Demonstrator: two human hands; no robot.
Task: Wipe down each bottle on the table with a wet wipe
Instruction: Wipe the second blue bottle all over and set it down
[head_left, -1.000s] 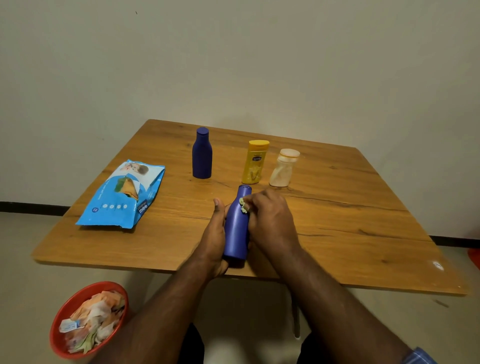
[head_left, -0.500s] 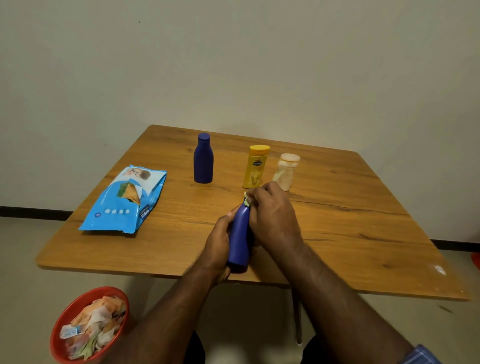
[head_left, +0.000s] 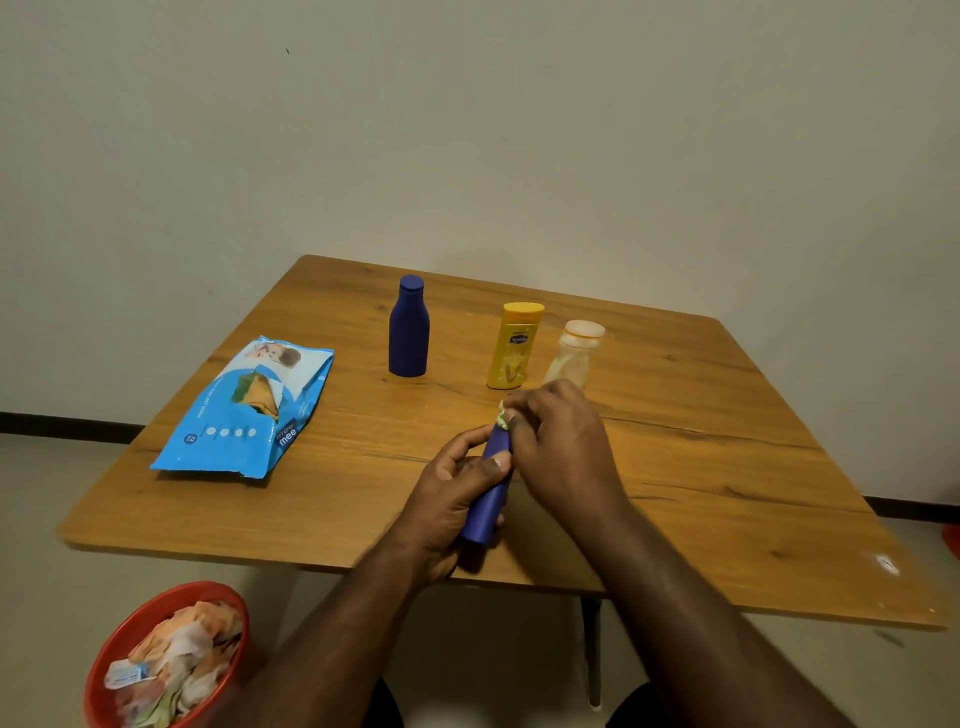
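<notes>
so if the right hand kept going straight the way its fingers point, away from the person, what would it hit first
Most likely the yellow bottle, standing just beyond the right hand; the clear bottle beside it is about as close, and depth is hard to judge.

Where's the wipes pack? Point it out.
In the head view the blue wipes pack lies flat on the table's left side, left of the upright blue bottle.

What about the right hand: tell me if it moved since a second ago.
Yes, the right hand edged forward, toward the clear bottle.
</notes>
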